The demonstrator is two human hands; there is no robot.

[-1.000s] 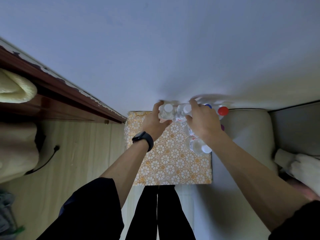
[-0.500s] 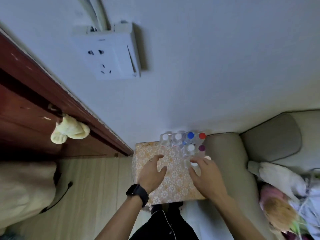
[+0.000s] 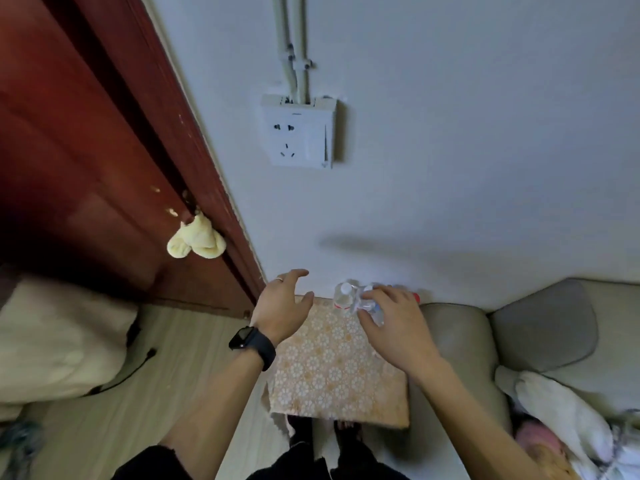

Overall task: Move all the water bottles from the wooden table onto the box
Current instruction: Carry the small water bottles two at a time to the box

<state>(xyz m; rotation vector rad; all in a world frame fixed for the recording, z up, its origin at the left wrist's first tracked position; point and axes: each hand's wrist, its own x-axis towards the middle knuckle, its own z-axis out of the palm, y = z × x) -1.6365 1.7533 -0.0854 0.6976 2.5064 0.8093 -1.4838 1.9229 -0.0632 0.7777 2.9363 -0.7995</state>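
A box point(image 3: 332, 368) covered in an orange cloth with white flowers stands against the wall below me. Several small clear water bottles point(image 3: 344, 299) with coloured caps are clustered at its far right corner. My right hand point(image 3: 394, 323) hovers over the cluster with fingers spread and hides most of the bottles. My left hand point(image 3: 282, 304), with a black watch on the wrist and a ring, is held open above the box's far left corner and holds nothing. No wooden table is in view.
A dark red door point(image 3: 86, 150) with a yellow cloth point(image 3: 195, 242) on its handle is at the left. A grey sofa point(image 3: 519, 334) stands right of the box. A wall socket point(image 3: 299, 133) is above. A cable point(image 3: 135, 362) lies on the floor.
Both hands have let go of the bottles and drawn back and up. The view has tilted upward, so the socket and door fill more of the frame.
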